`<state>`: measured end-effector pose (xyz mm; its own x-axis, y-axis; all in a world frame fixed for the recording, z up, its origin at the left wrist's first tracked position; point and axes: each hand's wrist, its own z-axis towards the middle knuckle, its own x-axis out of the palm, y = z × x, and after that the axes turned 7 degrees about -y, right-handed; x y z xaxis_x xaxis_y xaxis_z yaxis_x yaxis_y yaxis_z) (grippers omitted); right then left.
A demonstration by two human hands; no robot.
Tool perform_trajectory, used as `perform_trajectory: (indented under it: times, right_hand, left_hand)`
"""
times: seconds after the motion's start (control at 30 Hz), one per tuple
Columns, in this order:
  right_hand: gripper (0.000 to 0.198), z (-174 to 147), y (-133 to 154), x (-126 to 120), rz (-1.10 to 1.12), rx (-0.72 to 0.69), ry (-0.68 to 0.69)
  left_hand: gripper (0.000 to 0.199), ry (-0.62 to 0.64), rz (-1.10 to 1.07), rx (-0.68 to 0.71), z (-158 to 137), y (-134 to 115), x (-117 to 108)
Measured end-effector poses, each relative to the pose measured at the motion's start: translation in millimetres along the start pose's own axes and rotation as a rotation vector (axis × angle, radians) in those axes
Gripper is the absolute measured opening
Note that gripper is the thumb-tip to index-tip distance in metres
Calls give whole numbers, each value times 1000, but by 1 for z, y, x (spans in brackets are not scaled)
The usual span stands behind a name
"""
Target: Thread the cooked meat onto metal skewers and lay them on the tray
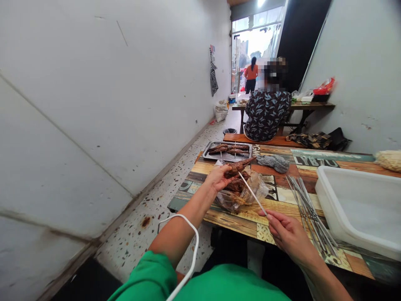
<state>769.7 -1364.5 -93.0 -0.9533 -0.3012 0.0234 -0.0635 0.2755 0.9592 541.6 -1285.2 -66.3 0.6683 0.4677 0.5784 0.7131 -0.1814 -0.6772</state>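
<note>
My left hand [216, 179] is closed around a long dark-brown piece of cooked meat [240, 167], held above an open plastic bag [230, 203]. More brown meat [234, 186] lies in that bag. Between its fingers, my right hand [286, 232] grips the near end of a metal skewer [254, 195]. The skewer slants up to the left, and its far end meets the held meat; whether it has gone in I cannot tell. Behind the bag, a metal tray [205, 156] carries several brown meat pieces [230, 149] with skewers through them.
Loose metal skewers [313, 219] lie in a pile right of my right hand, beside a white plastic bin [324, 192]. A grey glove or cloth [275, 163] rests on the patterned table [232, 220]. Ahead, a person [267, 115] sits on a bench. A white cable [196, 242] crosses my left forearm.
</note>
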Motion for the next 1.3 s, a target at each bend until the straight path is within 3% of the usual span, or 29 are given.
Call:
perform_trajectory:
  times: [0.57, 0.77, 1.3]
  right_hand:
    - [70, 9, -14, 1, 93, 8, 3]
    - [61, 7, -18, 1, 132, -29, 6]
    - [68, 9, -7, 9, 179, 41, -24]
  left_hand:
    - [16, 54, 40, 21, 3, 5, -2]
    - [13, 14, 39, -9, 1, 1, 1]
    - [17, 38, 49, 68, -9, 4, 6]
